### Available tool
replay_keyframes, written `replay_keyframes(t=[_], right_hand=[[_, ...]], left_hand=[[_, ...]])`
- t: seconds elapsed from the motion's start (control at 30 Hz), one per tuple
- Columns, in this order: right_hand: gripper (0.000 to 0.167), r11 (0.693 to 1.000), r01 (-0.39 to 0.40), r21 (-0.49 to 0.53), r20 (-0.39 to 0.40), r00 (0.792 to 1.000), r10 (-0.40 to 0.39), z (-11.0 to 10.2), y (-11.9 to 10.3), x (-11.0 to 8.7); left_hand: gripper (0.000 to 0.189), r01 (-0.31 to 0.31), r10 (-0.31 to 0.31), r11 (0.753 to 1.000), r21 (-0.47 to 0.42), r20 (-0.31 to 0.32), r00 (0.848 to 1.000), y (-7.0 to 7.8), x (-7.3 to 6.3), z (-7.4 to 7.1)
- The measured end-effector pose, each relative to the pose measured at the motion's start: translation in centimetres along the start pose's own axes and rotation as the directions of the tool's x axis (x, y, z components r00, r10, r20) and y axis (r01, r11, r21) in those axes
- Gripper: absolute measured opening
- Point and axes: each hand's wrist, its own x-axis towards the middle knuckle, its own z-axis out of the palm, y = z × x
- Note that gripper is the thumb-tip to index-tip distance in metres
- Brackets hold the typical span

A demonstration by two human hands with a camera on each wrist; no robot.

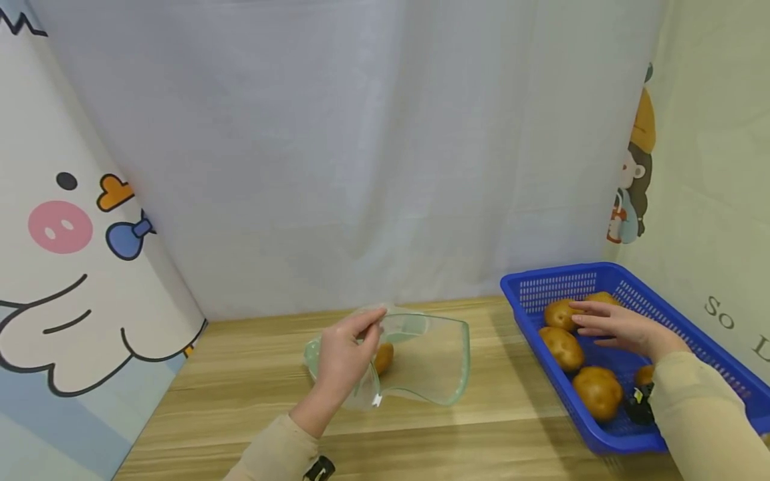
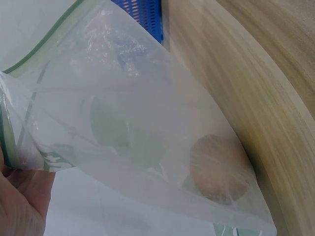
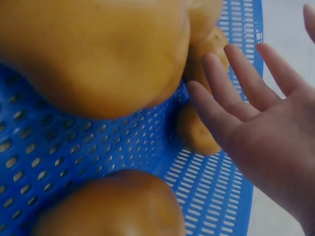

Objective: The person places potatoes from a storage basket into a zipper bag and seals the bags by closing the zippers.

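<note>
On a wood-grain tabletop [image 1: 421, 444], a translucent green-edged plastic bag [image 1: 428, 357] lay at about six o'clock in the head view, with one bagged potato [image 1: 383, 359] inside it. The left hand [image 1: 345, 349] pinched the bag beside its green edging, thumb and fingertips drawn together on the film; the bagged potato sat at about three o'clock from that hand.

At three o'clock from the bag, and apart from it, stood a blue perforated plastic basket [image 1: 631, 443]. The right hand [image 1: 628, 329] reached over it, palm empty, fingers extended and spread, having hold of nothing. Its fingertips pointed to nine o'clock, over the upper-left potato [image 1: 559, 315]; whether they touched it could not be told.

Within the basket, another potato [image 1: 601, 298] sat at eleven o'clock, the left-side potato [image 1: 562, 349] at nine and a large potato [image 1: 598, 393] at seven. The right sleeve [image 1: 698, 394] partly covered one more potato [image 1: 644, 375].

A pale grey curtain [image 1: 361, 153] hung at twelve o'clock, and a cartoon-printed cloth [image 1: 90, 294] at nine.
</note>
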Motion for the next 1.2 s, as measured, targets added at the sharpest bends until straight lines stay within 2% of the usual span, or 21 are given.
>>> replay_keyframes(t=[0.3,0.7,0.83,0.93,1.2], right_hand=[[0.077,0.995,-0.099,-0.02,0.052,0.994,0.1,0.1,0.7,0.1],[0.075,0.989,-0.144,-0.032,0.134,0.98,0.147,0.9,0.9,0.7],[0.079,0.983,-0.176,-0.056,0.13,0.975,0.182,1.2,0.9,1.0],[0.081,0.981,-0.183,-0.061,0.128,0.973,0.19,1.4,0.8,1.0],[0.081,0.984,-0.176,0.007,0.141,0.975,0.173,1.8,0.7,1.1]], left_hand=[[0.022,-0.016,0.016,1.0,-0.002,-0.009,1.0,0.0,-0.1,0.2],[0.023,-0.049,0.05,0.999,0.008,-0.022,0.999,-0.2,-0.2,0.4],[0.023,-0.04,0.04,0.999,0.002,-0.019,0.999,-0.1,-0.1,0.4],[0.024,-0.036,0.036,0.999,0.002,-0.018,0.999,-0.1,-0.2,0.4],[0.023,-0.023,0.023,1.0,0.0,-0.012,1.0,-0.1,-0.3,0.3]])
